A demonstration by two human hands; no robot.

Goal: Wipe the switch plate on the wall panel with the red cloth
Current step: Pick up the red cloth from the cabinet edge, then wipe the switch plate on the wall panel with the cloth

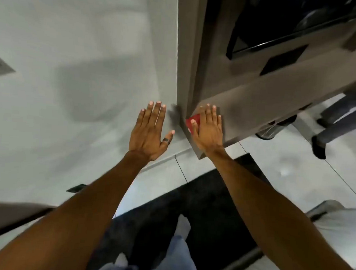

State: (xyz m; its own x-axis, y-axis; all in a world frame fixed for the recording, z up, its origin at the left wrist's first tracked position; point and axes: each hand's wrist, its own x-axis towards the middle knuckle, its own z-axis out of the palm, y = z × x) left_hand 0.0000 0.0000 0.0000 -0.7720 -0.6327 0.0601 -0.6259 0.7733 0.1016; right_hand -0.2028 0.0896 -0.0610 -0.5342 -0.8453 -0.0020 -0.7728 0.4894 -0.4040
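My right hand (pixel 209 129) lies flat, fingers spread, on the grey-brown wall panel (pixel 267 102), pressing a red cloth (pixel 193 120) against it near the panel's left corner edge. Only a small red corner of the cloth shows beside my thumb. My left hand (pixel 150 131), with a dark ring on the thumb, rests flat and open against the pale grey wall (pixel 73 67) just left of the corner. A dark rectangular plate (pixel 284 60) sits higher on the panel, well above my right hand; whether it is the switch plate I cannot tell.
A black framed screen or appliance (pixel 292 27) is set into the panel above. Below are a pale tiled floor (pixel 294 172), a dark mat (pixel 210 208), my jeans and socks. Another person's dark legs and shoes (pixel 328 130) stand at the right, near a metal bin (pixel 274 129).
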